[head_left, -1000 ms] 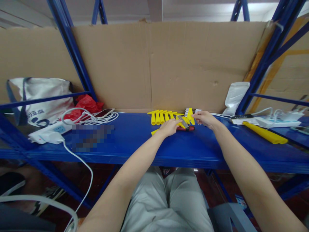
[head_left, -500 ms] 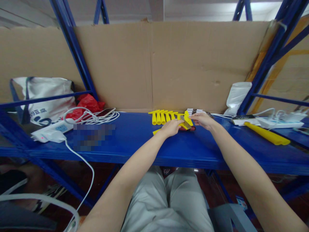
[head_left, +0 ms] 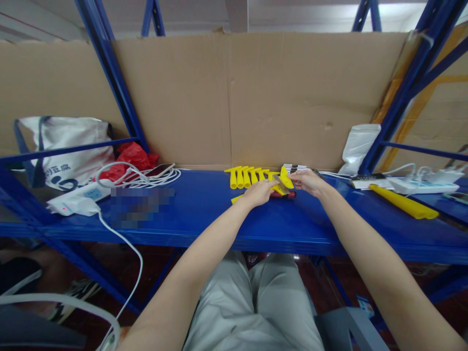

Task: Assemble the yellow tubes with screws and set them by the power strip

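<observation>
My left hand (head_left: pixel 259 193) is closed round a yellow-handled tool with a flat grey blade (head_left: pixel 281 186); the handle's end shows beside my left wrist. My right hand (head_left: pixel 307 181) pinches a flat yellow piece (head_left: pixel 285 177) against the blade. Whether the two are joined I cannot tell. A dark red rod-like thing (head_left: pixel 290 194) lies on the table just below my fingers. Behind my left hand stands a row of several yellow T-shaped tubes (head_left: pixel 240 179), their round ends facing me. White-and-black pieces (head_left: pixel 292 168) lie behind my right hand.
The blue shelf table (head_left: pixel 204 214) has a cardboard wall (head_left: pixel 226 97) behind it. At left are a power strip (head_left: pixel 78 200), coiled white cables (head_left: pixel 146 178), a red bag (head_left: pixel 133 155) and a cloth bag (head_left: pixel 69 146). A yellow roll (head_left: pixel 405 202) and another power strip (head_left: pixel 420 185) lie right.
The yellow piece and the blade have tilted slightly between my hands. Both hands stay in almost the same place.
</observation>
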### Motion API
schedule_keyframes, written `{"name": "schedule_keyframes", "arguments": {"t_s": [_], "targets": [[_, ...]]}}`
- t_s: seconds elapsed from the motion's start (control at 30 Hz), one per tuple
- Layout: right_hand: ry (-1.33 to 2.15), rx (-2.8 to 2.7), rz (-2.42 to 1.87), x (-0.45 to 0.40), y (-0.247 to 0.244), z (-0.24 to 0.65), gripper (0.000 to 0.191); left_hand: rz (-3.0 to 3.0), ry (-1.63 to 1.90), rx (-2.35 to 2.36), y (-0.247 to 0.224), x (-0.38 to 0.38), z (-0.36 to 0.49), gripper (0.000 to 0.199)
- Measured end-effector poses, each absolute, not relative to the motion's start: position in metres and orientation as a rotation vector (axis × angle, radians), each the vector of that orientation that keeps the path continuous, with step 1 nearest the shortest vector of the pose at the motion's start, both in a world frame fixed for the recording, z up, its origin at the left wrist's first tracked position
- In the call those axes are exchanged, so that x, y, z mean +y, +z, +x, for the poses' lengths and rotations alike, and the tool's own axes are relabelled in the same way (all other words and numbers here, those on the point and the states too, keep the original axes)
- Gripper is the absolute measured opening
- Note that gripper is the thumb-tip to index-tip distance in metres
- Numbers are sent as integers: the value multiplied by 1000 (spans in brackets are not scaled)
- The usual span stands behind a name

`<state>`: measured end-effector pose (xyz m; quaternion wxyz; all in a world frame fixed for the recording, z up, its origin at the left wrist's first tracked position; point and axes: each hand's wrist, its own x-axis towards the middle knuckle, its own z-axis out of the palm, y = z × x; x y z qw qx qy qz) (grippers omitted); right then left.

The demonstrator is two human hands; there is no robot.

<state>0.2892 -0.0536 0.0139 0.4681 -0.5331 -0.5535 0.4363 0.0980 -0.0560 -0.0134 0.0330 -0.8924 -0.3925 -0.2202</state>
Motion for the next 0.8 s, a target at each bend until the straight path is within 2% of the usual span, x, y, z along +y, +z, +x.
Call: {"name": "schedule_keyframes", "arguments": {"t_s": [0.17,0.37,0.57,0.8], "targets": [[1094,-1329,-1322,-52,14,289,24,-2757,-671,-1204,-13,-56,98,38],[1143,-1332,-1305,-55,12,283,7,-2753,-731,-1178,-14,-55,99,36],[1170,-1329,-1283,-57,10,276,19,-2757,-735,-1106,-15,-53,100,34],[1173,-1253,-1326,-63,14,263,18,-2747,-748,-1170,-11,-56,100,34]]}}
